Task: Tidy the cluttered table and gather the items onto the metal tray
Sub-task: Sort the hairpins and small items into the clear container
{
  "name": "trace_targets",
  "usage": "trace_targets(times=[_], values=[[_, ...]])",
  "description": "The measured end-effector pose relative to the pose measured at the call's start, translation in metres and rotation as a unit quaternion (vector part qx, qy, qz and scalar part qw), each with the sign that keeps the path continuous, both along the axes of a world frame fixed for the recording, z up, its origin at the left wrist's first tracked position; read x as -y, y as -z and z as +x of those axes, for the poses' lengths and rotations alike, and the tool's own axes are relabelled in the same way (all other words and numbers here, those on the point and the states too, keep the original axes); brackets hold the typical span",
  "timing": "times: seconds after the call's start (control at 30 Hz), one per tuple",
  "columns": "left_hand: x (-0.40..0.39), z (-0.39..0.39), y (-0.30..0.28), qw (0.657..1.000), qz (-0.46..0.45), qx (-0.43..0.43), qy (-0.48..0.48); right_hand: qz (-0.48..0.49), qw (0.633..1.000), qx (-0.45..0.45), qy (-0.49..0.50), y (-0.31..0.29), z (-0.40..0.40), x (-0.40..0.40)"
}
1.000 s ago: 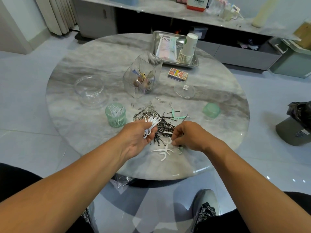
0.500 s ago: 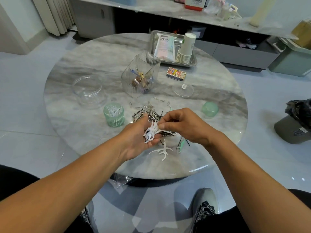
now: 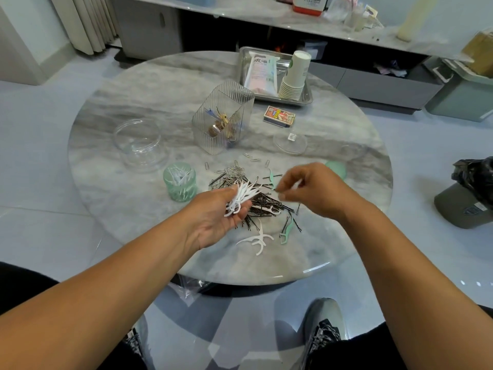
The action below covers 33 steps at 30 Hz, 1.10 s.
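Left hand (image 3: 221, 214) cups a bunch of white floss picks (image 3: 241, 197); right hand (image 3: 309, 192), blurred and loosely open, hovers just beside them.

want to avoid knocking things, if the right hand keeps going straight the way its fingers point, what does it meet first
Probably the white floss picks fanned in the left hand: the right hand points leftward at them, though height is unclear.

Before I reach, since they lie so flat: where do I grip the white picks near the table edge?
Pinch the white picks from above where their handles cross, the thickest raised spot; the thin forked ends lie flat on the table. Judging by the pose only.
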<state>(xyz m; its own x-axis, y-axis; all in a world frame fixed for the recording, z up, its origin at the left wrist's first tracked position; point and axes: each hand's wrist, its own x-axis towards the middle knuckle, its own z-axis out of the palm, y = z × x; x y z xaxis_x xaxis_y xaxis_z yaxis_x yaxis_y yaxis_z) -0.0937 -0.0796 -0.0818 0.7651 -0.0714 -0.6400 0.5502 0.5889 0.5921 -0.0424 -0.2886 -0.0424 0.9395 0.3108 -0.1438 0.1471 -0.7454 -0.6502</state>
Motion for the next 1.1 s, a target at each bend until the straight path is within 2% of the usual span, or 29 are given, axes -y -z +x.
trace_targets(times=[0.1, 0.2, 0.4, 0.53, 0.6, 0.73, 0.8, 0.87, 1.0, 1.1], values=[[-0.001, 0.000, 0.000, 1.000, -0.012, -0.011, -0.011, -0.144, 0.982, -0.101, -0.064, 0.008, -0.005, 0.013], [-0.002, 0.001, 0.000, 0.999, -0.025, -0.014, -0.018, -0.185, 0.971, -0.127, -0.080, 0.022, -0.011, 0.015], [-0.001, -0.002, 0.002, 0.999, -0.023, -0.018, -0.012, -0.159, 0.982, -0.093, -0.049, 0.039, -0.015, 0.017], [-0.002, -0.006, 0.004, 1.000, -0.012, -0.024, -0.009, -0.203, 0.976, -0.029, -0.073, 0.040, -0.014, 0.011], [-0.004, -0.007, 0.005, 1.000, -0.006, -0.024, -0.010, -0.176, 0.982, -0.014, -0.066, 0.040, -0.015, 0.009], [-0.004, -0.007, 0.007, 1.000, 0.012, -0.020, 0.000, -0.001, 1.000, -0.023, -0.005, 0.031, -0.013, 0.006], [-0.003, -0.007, 0.007, 1.000, 0.017, -0.016, 0.015, 0.106, 0.994, -0.038, -0.006, 0.022, -0.012, 0.000], [0.000, -0.007, 0.007, 0.999, 0.020, -0.009, 0.042, 0.160, 0.985, -0.056, -0.032, 0.016, -0.014, -0.008], [0.006, -0.009, 0.006, 0.995, 0.012, 0.000, 0.102, 0.090, 0.990, -0.037, -0.101, 0.015, -0.022, -0.025], [0.007, -0.012, 0.005, 0.994, -0.012, 0.005, 0.105, 0.052, 0.991, 0.049, -0.113, 0.018, -0.026, -0.034]])
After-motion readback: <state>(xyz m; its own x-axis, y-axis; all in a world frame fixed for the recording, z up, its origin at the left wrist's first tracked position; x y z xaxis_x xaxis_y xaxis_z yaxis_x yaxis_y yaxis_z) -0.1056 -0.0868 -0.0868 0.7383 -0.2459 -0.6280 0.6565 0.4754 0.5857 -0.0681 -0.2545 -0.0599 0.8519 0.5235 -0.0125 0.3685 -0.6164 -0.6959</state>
